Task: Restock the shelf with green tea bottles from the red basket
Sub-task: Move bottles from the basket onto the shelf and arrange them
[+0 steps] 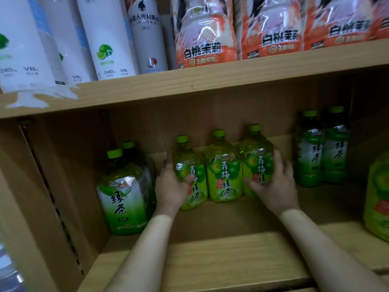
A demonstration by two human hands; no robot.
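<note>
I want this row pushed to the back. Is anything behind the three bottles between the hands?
Nothing visible does. Bare shelf board shows behind the three bottles up to the back wall, though they hide the strip right behind them.

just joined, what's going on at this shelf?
A person is stocking the lower shelf. Three yellow-green tea bottles stand in a row on it. The left hand grips the left bottle, and the right hand grips the right bottle. The middle bottle stands between them. Darker green tea bottles stand to either side.
</note>
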